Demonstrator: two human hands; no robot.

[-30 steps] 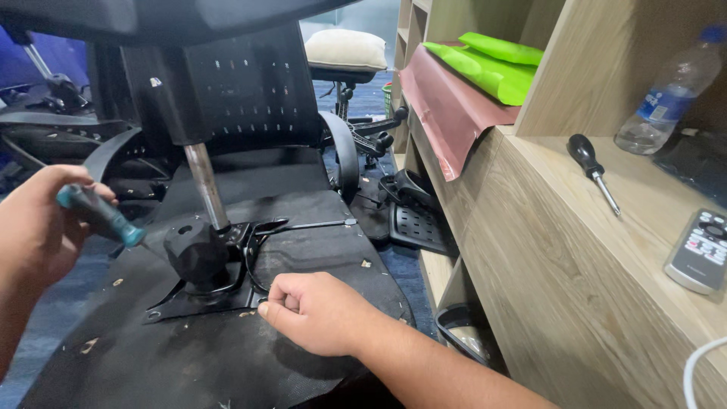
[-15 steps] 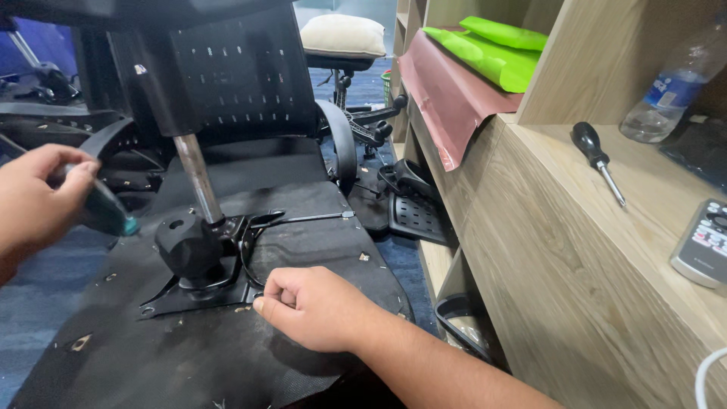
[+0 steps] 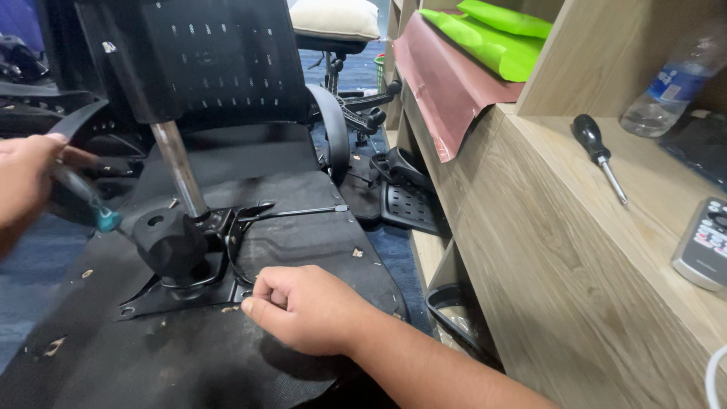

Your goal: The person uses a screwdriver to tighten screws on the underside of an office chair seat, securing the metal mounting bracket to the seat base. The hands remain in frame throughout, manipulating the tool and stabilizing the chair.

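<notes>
My right hand (image 3: 307,309) rests nearest to me on the black underside of the upturned chair seat (image 3: 189,356), fingers curled in a loose fist with the fingertips pressed against the edge of the black metal mechanism plate (image 3: 182,291); whether that grip pinches anything small I cannot tell. Just left of it and a little farther, the black knob-like hub (image 3: 168,242) sits on the plate, and the silver gas-lift column (image 3: 178,168) rises out of it, tilted toward the far left. A thin black lever (image 3: 299,212) runs right from the mechanism across the seat. At the left edge my left hand (image 3: 26,185) is closed around a screwdriver with a dark and teal handle (image 3: 83,203), its teal end pointing toward the hub but apart from it. Farther off stands the perforated black chair back (image 3: 204,60), with more chair parts on the floor (image 3: 401,201) to its right. On the right, the wooden surface (image 3: 606,257) carries a black-handled screwdriver (image 3: 598,155), a remote control (image 3: 700,242) and a clear plastic bottle (image 3: 670,87). Beyond lie a reddish sheet (image 3: 447,83) and green pieces (image 3: 500,38).
</notes>
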